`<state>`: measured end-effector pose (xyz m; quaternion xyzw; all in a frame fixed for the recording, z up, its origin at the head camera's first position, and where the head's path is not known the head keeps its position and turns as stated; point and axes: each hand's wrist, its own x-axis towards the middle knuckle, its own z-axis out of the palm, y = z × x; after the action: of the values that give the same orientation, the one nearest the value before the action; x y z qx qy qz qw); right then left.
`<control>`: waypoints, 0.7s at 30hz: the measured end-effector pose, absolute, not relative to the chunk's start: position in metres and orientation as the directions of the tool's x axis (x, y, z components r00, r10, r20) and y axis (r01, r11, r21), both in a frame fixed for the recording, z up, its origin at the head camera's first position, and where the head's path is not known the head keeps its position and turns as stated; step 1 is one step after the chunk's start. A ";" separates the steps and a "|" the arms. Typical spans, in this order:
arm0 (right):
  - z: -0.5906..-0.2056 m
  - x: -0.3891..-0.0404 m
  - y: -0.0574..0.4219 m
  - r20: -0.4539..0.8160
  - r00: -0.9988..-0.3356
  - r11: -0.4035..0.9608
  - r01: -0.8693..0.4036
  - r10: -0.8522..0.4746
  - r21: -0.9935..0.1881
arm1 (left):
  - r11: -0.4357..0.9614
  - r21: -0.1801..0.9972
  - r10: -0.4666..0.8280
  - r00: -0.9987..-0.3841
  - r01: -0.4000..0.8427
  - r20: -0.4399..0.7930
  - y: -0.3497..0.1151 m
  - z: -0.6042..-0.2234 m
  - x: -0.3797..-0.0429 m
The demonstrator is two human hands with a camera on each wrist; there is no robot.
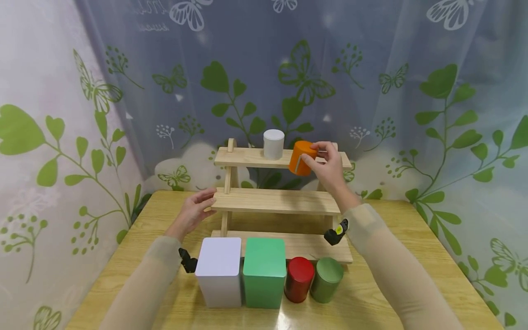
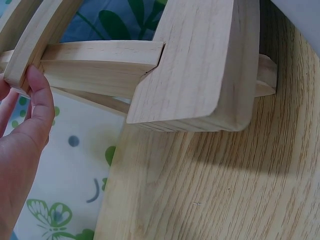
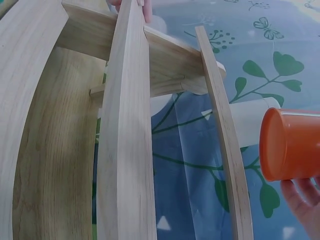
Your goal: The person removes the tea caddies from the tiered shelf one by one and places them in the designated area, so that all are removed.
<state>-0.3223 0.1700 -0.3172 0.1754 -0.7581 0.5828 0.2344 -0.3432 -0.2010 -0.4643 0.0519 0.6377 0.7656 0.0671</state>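
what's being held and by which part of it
The right hand holds the orange can by its side, near the top; the left hand grips the middle shelf by its left end.

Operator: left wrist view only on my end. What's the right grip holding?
Observer: The right grip is holding an orange cylinder.

Operator: Resting on the shelf, or clear of it?

Observer: Clear. The right wrist view shows a gap between the cylinder and the top shelf.

Operator: Anything standing on that shelf?

Observer: Yes, a white cylinder, left of the orange one in the head view.
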 end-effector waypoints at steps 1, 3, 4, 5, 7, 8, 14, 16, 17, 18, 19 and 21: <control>-0.320 -0.324 0.172 0.561 -0.827 0.259 -0.540 0.011 -0.801 | -0.180 0.983 0.171 -0.985 -0.039 -0.008 -0.201 -0.464 -0.343; -0.324 -0.326 0.175 0.567 -0.824 0.258 -0.544 0.018 -0.798 | -0.188 0.981 0.177 -0.984 -0.045 -0.011 -0.200 -0.462 -0.341; -0.325 -0.326 0.175 0.571 -0.821 0.258 -0.547 0.022 -0.796 | -0.192 0.980 0.181 -0.983 -0.048 -0.012 -0.200 -0.460 -0.340; -0.325 -0.325 0.176 0.574 -0.818 0.257 -0.550 0.024 -0.795 | -0.194 0.980 0.186 -0.983 -0.050 -0.013 -0.200 -0.458 -0.339; -0.326 -0.323 0.177 0.576 -0.817 0.248 -0.553 0.027 -0.795 | -0.195 0.980 0.193 -0.981 -0.051 -0.013 -0.199 -0.454 -0.335; -0.326 -0.322 0.178 0.579 -0.815 0.243 -0.557 0.024 -0.794 | -0.191 0.980 0.195 -0.981 -0.050 -0.012 -0.199 -0.451 -0.333; -0.329 -0.313 0.183 0.580 -0.815 0.232 -0.561 0.013 -0.794 | -0.186 0.982 0.203 -0.979 -0.044 -0.005 -0.197 -0.445 -0.328; -0.330 -0.309 0.185 0.574 -0.819 0.234 -0.557 0.004 -0.797 | -0.195 0.980 0.203 -0.979 -0.046 -0.006 -0.198 -0.446 -0.328; -0.331 -0.308 0.186 0.573 -0.820 0.232 -0.557 -0.001 -0.797 | -0.198 0.979 0.201 -0.979 -0.047 -0.006 -0.198 -0.447 -0.329; -0.332 -0.306 0.187 0.571 -0.821 0.234 -0.557 -0.006 -0.797 | -0.203 0.978 0.199 -0.980 -0.048 -0.007 -0.199 -0.449 -0.330; -0.333 -0.304 0.188 0.571 -0.821 0.235 -0.556 -0.007 -0.797 | -0.205 0.978 0.195 -0.981 -0.049 -0.008 -0.199 -0.450 -0.332; -0.335 -0.300 0.190 0.570 -0.821 0.233 -0.556 -0.008 -0.798 | -0.204 0.978 0.185 -0.983 -0.046 -0.008 -0.200 -0.454 -0.335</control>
<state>-0.2999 0.1902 -0.3347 0.1879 -0.7500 0.5900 0.2325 -0.3350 -0.2000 -0.4542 0.0556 0.6265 0.7738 0.0748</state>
